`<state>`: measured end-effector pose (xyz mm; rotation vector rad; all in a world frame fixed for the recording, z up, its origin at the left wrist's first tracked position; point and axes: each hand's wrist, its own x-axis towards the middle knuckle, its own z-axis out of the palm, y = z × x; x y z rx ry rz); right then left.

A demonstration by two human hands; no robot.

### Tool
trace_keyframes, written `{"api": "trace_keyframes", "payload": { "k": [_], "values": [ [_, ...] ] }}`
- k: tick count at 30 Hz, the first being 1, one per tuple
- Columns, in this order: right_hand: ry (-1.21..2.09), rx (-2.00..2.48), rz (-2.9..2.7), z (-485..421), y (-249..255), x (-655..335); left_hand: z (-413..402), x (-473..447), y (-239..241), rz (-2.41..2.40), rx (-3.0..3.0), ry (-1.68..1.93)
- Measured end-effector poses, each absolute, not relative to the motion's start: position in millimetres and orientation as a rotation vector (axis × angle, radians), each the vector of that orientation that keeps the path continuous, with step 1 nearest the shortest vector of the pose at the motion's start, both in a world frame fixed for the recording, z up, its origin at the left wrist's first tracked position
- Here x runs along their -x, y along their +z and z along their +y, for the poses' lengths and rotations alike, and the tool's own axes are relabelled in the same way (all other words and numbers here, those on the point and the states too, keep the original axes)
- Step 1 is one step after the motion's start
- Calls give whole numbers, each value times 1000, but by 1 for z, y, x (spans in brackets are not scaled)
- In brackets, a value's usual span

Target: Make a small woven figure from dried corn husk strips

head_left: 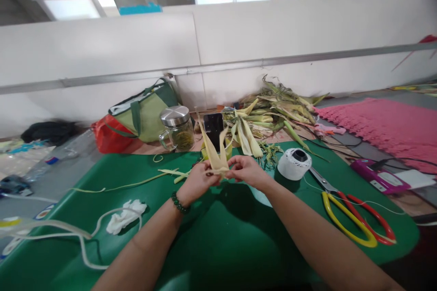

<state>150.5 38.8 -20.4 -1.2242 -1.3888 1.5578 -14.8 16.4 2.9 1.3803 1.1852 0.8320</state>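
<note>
Over the middle of the green mat, my left hand (199,181) and my right hand (246,170) pinch the lower end of a pale corn husk (213,153) between them. Two pointed strips of the husk stick upward in a V. A dark bead bracelet (179,203) is on my left wrist. Just behind the husk stands a dark phone (213,129), partly covered by it. To the right of my hands are a white thread spool (294,163) and large scissors (344,207) with one yellow and one red handle.
A glass jar mug (177,134) and a green bag (146,116) stand at the back left. Behind lies a heap of corn husks (280,104). Crumpled tissue (126,216) and a white cable (82,236) are on the green mat (218,254). A purple power strip (378,176) sits right, near pink fringed cloth (385,129).
</note>
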Motion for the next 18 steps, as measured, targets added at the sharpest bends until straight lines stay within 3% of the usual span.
{"api": "trace_keyframes", "payload": {
  "k": [7, 18],
  "values": [
    [1620, 1091, -1439, 35, -17, -152, 22, 19, -5, 1189, -1340, 834],
    [1653, 1230, -1442, 37, -22, -147, 20, 17, -5, 1142, -1324, 812]
  ]
}}
